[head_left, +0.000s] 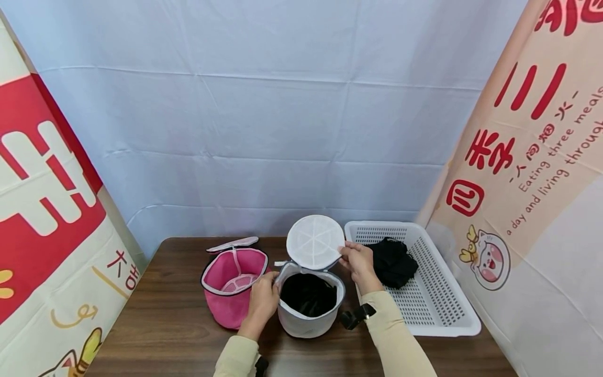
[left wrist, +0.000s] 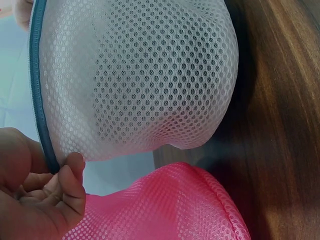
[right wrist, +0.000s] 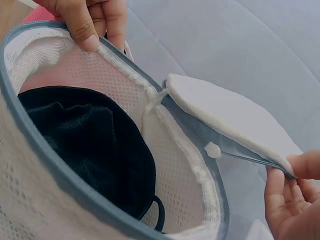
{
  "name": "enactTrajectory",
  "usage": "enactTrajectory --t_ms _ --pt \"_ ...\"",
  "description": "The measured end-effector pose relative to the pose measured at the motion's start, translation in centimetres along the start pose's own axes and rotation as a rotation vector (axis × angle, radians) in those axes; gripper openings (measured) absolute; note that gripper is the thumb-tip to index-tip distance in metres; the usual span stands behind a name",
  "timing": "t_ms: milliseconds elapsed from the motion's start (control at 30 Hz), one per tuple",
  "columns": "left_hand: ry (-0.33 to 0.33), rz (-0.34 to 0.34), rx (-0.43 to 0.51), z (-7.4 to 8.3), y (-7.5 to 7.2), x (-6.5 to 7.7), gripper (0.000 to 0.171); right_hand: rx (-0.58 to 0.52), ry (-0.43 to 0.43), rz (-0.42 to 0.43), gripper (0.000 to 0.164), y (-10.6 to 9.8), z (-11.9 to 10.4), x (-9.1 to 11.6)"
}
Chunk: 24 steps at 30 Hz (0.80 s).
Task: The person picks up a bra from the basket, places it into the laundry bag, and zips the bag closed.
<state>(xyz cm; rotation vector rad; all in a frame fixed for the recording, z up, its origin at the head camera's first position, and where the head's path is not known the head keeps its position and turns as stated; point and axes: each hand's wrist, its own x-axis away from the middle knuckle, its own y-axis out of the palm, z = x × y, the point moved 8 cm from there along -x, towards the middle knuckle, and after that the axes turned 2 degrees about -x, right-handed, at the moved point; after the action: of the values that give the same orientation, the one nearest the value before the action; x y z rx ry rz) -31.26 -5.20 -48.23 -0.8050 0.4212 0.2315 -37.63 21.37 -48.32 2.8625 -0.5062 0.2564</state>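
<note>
A white mesh laundry bag with a grey zip edge stands upright on the table, its round lid raised at the back. Inside it lies a black cloth item with a thin cord. My left hand pinches the bag's rim on the left side, thumb inside, as the right wrist view shows. With thumb and fingers my right hand pinches the lid's edge, holding it up. Beside my left hand is a pink mesh laundry bag, its lid tipped back.
To the right stands a white plastic basket with a crumpled black cloth in it. Both bags rest on a dark wooden table. A pale blue sheet hangs behind, with printed cloths at both sides.
</note>
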Motion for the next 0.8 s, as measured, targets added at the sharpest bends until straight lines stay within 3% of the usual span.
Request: enactTrajectory --t_ms 367,800 --pt "0.025 -0.004 0.005 0.2 -0.1 -0.1 0.022 0.046 -0.191 0.002 0.023 0.4 -1.5 0.2" --pt "0.025 -0.018 0.003 0.1 0.1 -0.2 0.022 0.182 -0.263 0.015 0.026 0.3 -2.5 0.5"
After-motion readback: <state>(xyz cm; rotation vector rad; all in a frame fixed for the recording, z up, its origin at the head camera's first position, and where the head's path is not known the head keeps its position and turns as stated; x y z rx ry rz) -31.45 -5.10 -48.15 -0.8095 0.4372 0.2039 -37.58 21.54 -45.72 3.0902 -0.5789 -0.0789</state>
